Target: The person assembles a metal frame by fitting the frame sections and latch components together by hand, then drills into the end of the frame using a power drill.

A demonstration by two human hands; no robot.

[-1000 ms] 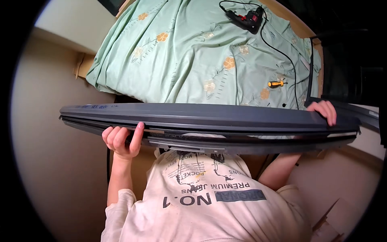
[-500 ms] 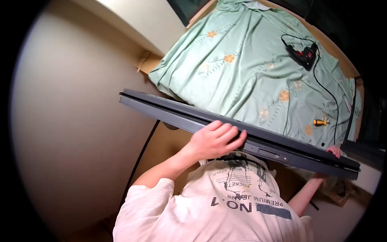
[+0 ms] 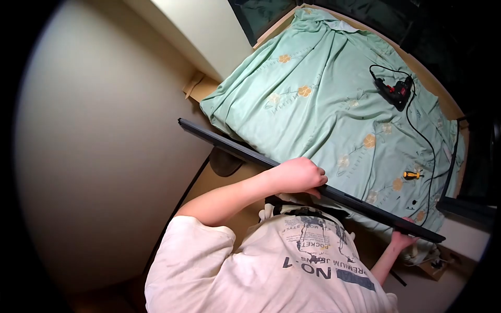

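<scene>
A long dark grey bar [image 3: 355, 202] lies slantwise in front of my body, its narrow face turned up. My left hand [image 3: 300, 176] is closed around it near the middle, fingers curled over the far edge. Close to the bar's right end, my right hand [image 3: 403, 236] grips it from below, with part of the fingers hidden behind the bar. Beyond it, a green flowered cloth [image 3: 282, 117] covers a wide surface. On this cloth rest a black and red power drill [image 3: 397, 93] with a cord and a yellow and black screwdriver [image 3: 412, 175].
A pale wall [image 3: 99, 146] stands at the left. A dark rounded object [image 3: 224, 161] shows under the bar's left part. Small black pieces lie on the cloth near the screwdriver. Wooden edging runs round the cloth's far side, and a cardboard box [image 3: 433, 268] sits at the lower right.
The bar has rotated about its length, so its slotted wide side no longer shows. Its left end has shifted right. My left hand has turned over the bar, and my right hand has moved left and down.
</scene>
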